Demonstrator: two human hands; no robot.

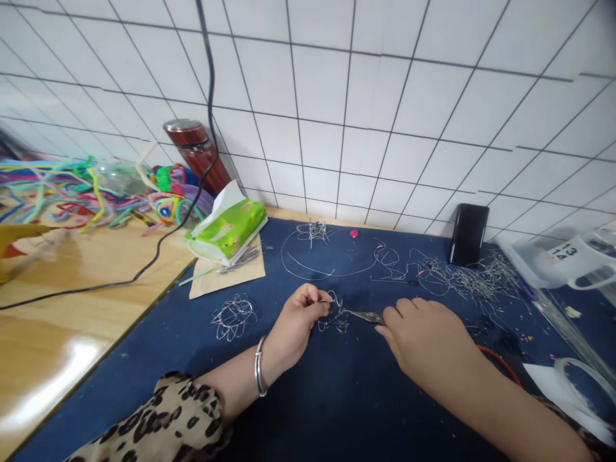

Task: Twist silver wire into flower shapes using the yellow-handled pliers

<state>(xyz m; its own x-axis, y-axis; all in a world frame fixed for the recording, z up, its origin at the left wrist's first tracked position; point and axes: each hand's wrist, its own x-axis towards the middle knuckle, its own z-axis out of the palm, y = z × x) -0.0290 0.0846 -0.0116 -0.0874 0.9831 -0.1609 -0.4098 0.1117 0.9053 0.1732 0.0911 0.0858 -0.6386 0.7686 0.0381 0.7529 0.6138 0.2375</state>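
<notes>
My left hand [299,317] pinches a small piece of bent silver wire [337,312] shaped in loops, with a few pink spots on it. My right hand [423,330] is closed around a pair of pliers [366,316]; most of the handle is hidden in the palm. The narrow tips of the pliers point left and meet the right side of the wire piece. Whether they grip the wire, I cannot tell. Left of my left hand, a round looped wire shape [234,317] lies on the dark blue mat [308,391].
A green tissue pack [228,231] sits on brown paper [231,278] at the left. Behind are a wire cluster [316,231] and a pink disc [354,234]. Tangled wires [466,276], an upright phone [469,234] and a white mug [590,260] stand right. A black cable [158,253] crosses the left.
</notes>
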